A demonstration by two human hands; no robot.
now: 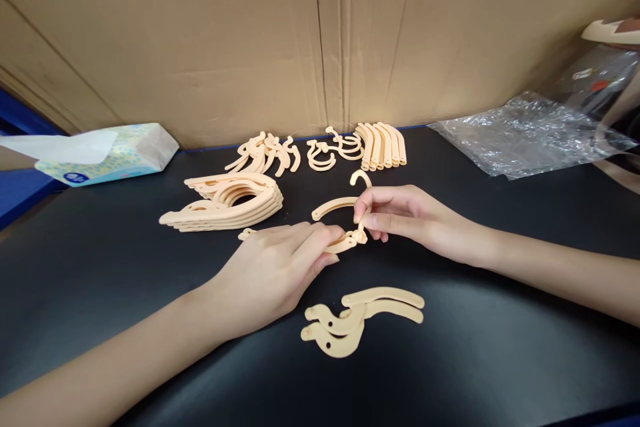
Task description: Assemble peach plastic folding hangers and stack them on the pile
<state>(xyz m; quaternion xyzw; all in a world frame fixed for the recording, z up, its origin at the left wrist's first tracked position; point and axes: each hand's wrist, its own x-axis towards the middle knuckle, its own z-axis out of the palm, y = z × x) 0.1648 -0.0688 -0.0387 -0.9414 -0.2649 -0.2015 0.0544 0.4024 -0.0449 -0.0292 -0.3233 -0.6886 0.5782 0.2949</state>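
left hand (273,273) has a grip on a cream curved arm (340,247), right hand (405,213) is pinching a hook (361,177), ends meeting mid-table. loose strip (330,207) just behind, overlapping flat pieces (345,345) up front, stacked frames (235,219) off left, tissue pack (120,157) further left, crinkly plastic (525,133) back right.

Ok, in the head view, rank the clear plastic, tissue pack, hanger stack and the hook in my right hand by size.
1. Clear plastic
2. Tissue pack and hanger stack, too alike to rank
3. Hook in your right hand
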